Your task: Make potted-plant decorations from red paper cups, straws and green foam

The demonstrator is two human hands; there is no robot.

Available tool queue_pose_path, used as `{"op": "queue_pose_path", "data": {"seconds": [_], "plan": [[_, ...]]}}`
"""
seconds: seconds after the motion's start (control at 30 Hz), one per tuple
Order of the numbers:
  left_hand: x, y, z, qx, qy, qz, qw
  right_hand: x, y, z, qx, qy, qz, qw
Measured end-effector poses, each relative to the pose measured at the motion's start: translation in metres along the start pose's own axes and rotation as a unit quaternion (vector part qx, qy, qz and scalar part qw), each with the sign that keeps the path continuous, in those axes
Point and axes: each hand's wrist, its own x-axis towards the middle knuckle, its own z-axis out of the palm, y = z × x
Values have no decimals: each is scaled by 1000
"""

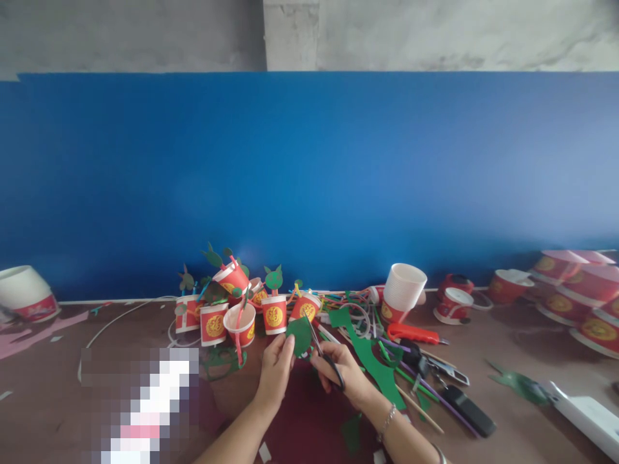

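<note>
A rounded green paper piece (300,336) is pinched between the thumb and fingers of my left hand (277,366). My right hand (342,372) holds black-handled scissors (330,368), their blades pointing up and away beside the paper's right edge. Just beyond my hands stand several red and white paper cups, among them an upright one (275,314) topped with a green cat-like head (273,279). A long cut strip of green paper (374,361) lies right of my right hand.
A tall stack of white cups (403,290), a red cutter (416,333) and black keys (468,410) lie to the right. Further right are green-tipped pliers (525,386) and red cup stacks (578,283). Pink paper (43,335) is at left. A blue panel (309,180) backs the table.
</note>
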Motion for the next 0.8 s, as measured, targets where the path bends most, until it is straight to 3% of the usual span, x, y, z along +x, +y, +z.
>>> {"op": "queue_pose_path", "data": {"seconds": [0.2,0.5,0.8], "plan": [[-1,4,2,-4,28,7,1000,0,0,0,3,-9,4,1000],[1,3,0,34,0,21,999,0,1,-1,9,-10,5,1000],[0,6,1,9,24,12,1000,0,-1,-2,-5,-17,6,1000]]}}
